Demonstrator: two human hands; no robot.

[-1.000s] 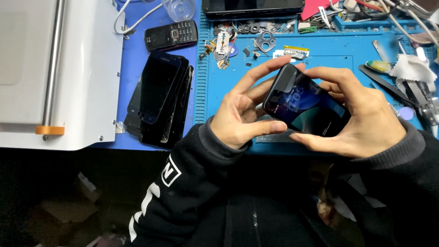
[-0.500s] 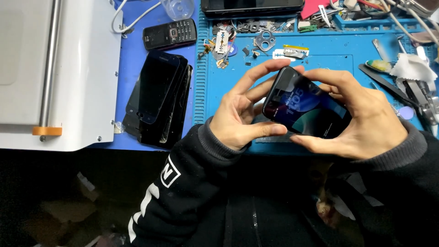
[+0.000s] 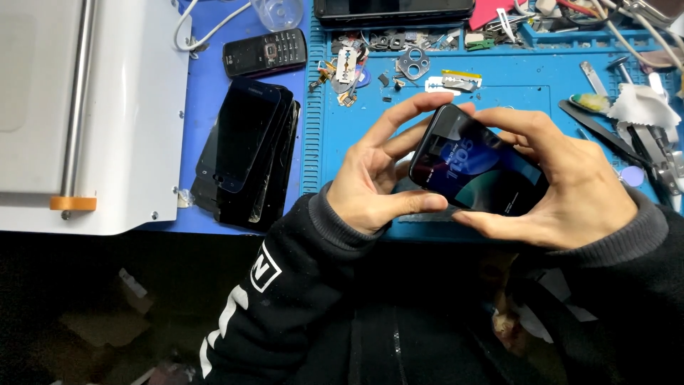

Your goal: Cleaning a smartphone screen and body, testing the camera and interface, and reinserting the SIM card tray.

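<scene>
Both hands pinching a black lit-screen smartphone (image 3: 476,165) at frame centre, left hand (image 3: 374,178) gripping its top corner, right hand (image 3: 570,189) cradling its lower edge, over a blue work mat (image 3: 499,89).

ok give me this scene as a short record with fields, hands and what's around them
left hand: grips the left edge of the phone, fingers curled over its top
right hand: holds the phone's right side and underside
phone: black, screen lit, tilted, held above the mat
mat: blue, strewn with small parts
stack: dark phones, left of the mat
keypad phone: above the stack
machine: white, far left
</scene>
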